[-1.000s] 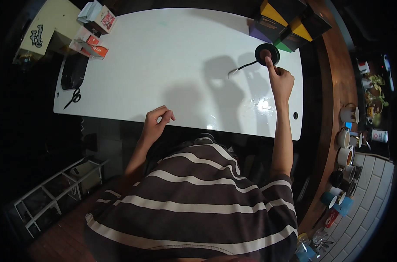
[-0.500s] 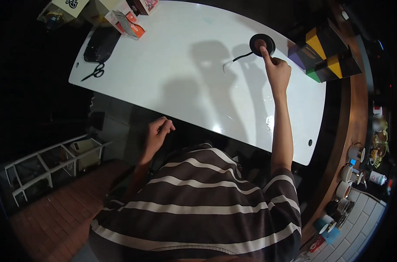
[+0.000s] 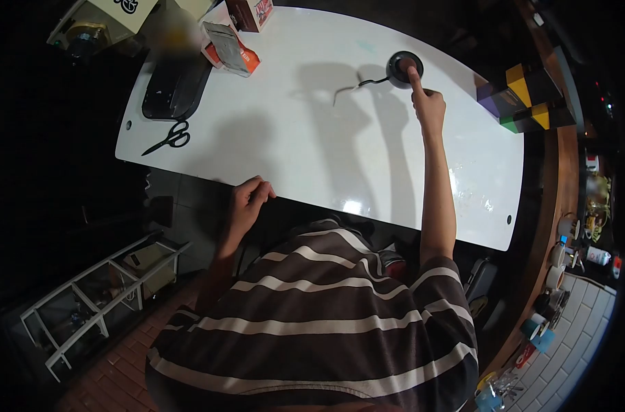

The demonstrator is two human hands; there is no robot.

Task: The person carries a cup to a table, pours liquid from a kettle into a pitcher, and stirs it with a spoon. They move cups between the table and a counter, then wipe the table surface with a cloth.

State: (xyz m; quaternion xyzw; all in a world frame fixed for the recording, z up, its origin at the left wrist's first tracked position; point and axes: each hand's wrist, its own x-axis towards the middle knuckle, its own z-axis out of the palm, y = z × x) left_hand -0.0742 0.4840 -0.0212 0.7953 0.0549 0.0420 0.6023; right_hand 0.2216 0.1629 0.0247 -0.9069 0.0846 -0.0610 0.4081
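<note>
My right hand (image 3: 429, 103) is stretched over the far right part of the white table, closed on the handle side of a black gooseneck kettle (image 3: 397, 75). Its thumb reaches forward onto the round top. The kettle's thin curved spout (image 3: 373, 82) points left, and a fine greyish line runs on past its dark part. My left hand (image 3: 249, 199) rests at the table's front edge, fingers curled in, with nothing showing in them.
Black scissors (image 3: 168, 139) and a black flat device (image 3: 176, 89) lie on the white table (image 3: 292, 161) at left. Behind them stand a foil pouch (image 3: 231, 49) and boxes. Dark boxes with yellow panels (image 3: 520, 84) are at the right edge. Cups line a wooden counter (image 3: 554, 175).
My view has shifted, so the table's left-hand items appear farther right. In view, the kettle and right hand sit slightly farther left. My left hand stays curled, now overlapping the table's edge.
</note>
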